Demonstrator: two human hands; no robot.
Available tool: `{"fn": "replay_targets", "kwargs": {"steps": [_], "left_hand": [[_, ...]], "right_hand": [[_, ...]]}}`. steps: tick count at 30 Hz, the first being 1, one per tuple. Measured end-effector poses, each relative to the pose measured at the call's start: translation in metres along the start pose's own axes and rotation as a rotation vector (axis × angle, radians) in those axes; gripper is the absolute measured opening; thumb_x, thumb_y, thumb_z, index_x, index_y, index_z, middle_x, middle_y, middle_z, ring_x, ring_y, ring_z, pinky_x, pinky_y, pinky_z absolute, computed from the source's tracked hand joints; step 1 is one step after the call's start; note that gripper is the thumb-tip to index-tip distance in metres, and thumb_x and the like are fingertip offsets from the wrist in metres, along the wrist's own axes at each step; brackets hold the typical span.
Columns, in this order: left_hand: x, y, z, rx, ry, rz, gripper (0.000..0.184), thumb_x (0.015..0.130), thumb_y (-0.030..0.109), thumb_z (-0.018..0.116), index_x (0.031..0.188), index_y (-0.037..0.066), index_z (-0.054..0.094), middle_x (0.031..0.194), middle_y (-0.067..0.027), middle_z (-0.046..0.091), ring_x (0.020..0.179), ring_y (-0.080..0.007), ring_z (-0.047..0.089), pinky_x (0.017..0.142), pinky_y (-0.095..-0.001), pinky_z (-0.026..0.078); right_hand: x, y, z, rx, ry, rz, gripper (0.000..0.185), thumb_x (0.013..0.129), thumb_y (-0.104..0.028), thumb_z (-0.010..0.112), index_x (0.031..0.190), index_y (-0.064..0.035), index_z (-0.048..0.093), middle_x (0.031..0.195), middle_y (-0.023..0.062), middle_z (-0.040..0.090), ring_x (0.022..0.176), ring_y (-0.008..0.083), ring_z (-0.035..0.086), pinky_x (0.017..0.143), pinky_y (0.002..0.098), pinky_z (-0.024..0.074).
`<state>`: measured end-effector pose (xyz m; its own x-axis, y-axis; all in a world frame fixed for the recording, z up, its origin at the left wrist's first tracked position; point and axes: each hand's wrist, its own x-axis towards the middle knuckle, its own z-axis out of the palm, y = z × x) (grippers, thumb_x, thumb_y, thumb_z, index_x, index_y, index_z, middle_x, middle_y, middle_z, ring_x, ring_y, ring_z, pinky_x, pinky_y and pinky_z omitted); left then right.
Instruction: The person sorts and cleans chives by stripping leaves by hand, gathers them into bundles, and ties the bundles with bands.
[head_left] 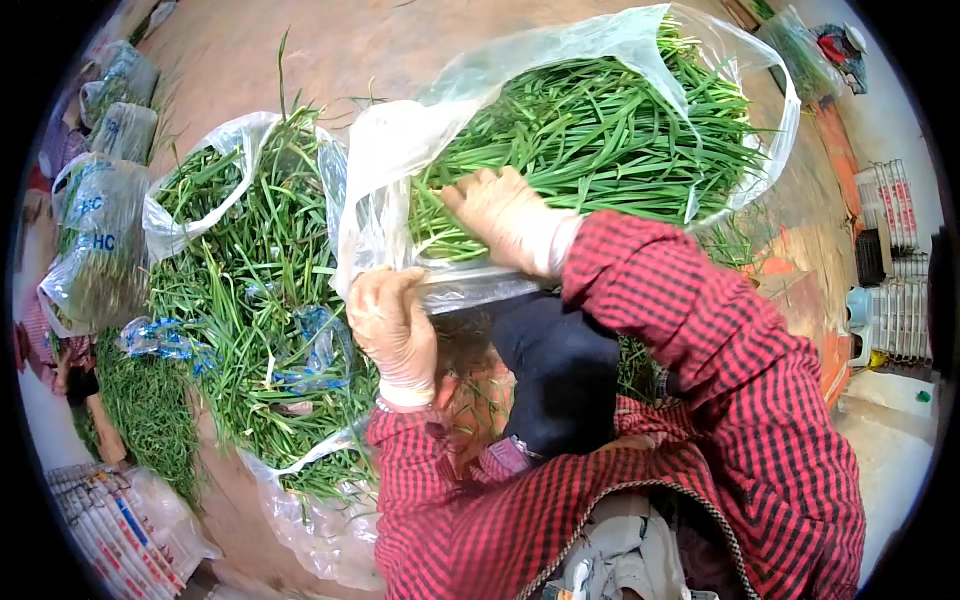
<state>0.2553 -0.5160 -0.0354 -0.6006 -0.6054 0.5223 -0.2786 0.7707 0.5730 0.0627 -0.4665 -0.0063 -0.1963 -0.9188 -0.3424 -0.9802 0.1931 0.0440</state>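
A large clear plastic bag [385, 165] lies in front of me, filled with long green garlic chives [590, 140]. Their pale ends lie toward the bag's left side. My left hand [393, 325], in a thin pale glove, is closed on the near left edge of the bag. My right hand [508, 218], gloved alike, lies on the pale stalk ends inside the bag, fingers a little bent and slightly apart. The palm side of my right hand is hidden.
To the left, loose greens [260, 300] heap over another opened bag [245, 140]. Filled bags [105, 235] line the far left. White crates [110, 535] stand at lower left, and wire racks [900, 320] at right. Brown floor [330, 45] shows behind.
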Motion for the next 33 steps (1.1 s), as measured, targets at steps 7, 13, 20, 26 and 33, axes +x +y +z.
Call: {"fn": "replay_targets", "kwargs": {"steps": [7, 13, 20, 26, 33], "left_hand": [[-0.008, -0.017, 0.000, 0.071, -0.191, -0.053, 0.023, 0.076, -0.003, 0.061, 0.095, 0.010, 0.065, 0.089, -0.0107, 0.060, 0.093, -0.0322, 0.056, 0.086, -0.0414, 0.043], [0.017, -0.002, 0.000, -0.858, -0.415, -0.886, 0.028, 0.096, 0.013, 0.052, 0.118, 0.000, 0.062, 0.096, -0.0048, 0.069, 0.073, -0.0091, 0.060, 0.063, -0.0228, 0.048], [0.035, -0.003, 0.102, -1.872, 0.256, -1.177, 0.042, 0.101, 0.032, 0.043, 0.131, 0.004, 0.047, 0.130, -0.0128, 0.054, 0.114, -0.0265, 0.056, 0.099, -0.0384, 0.046], [0.032, 0.052, 0.087, -1.582, 0.247, -0.791, 0.047, 0.100, 0.033, 0.042, 0.132, 0.000, 0.044, 0.125, -0.0127, 0.055, 0.112, -0.0248, 0.055, 0.096, -0.0390, 0.047], [0.049, 0.112, 0.050, -1.620, -0.053, -0.727, 0.051, 0.099, 0.016, 0.048, 0.143, -0.001, 0.031, 0.126, -0.0107, 0.053, 0.111, -0.0174, 0.053, 0.098, -0.0315, 0.043]], "right_hand": [[0.000, 0.056, -0.033, 0.402, -0.021, 0.022, 0.065, 0.067, -0.012, 0.068, 0.129, -0.0030, 0.051, 0.111, 0.0172, 0.060, 0.104, 0.0290, 0.060, 0.091, 0.0379, 0.0512], [-0.006, 0.123, -0.022, 1.104, 0.003, -0.015, 0.062, 0.071, -0.006, 0.066, 0.129, 0.0008, 0.048, 0.101, 0.0078, 0.065, 0.088, 0.0158, 0.061, 0.083, 0.0292, 0.0518], [-0.024, 0.072, -0.001, 0.292, 0.192, -0.181, 0.089, 0.063, -0.032, 0.074, 0.138, 0.0033, 0.038, 0.140, 0.0263, 0.041, 0.135, 0.0393, 0.035, 0.112, 0.0441, 0.0293], [-0.060, 0.034, -0.019, 0.201, 0.279, -0.071, 0.118, 0.060, -0.052, 0.078, 0.146, 0.0044, 0.020, 0.147, 0.0283, 0.031, 0.140, 0.0414, 0.026, 0.114, 0.0519, 0.0208], [-0.089, 0.055, -0.046, 0.743, 0.565, -0.210, 0.122, 0.056, -0.042, 0.083, 0.147, 0.0026, 0.015, 0.138, 0.0276, 0.038, 0.130, 0.0412, 0.038, 0.110, 0.0431, 0.0319]]}}
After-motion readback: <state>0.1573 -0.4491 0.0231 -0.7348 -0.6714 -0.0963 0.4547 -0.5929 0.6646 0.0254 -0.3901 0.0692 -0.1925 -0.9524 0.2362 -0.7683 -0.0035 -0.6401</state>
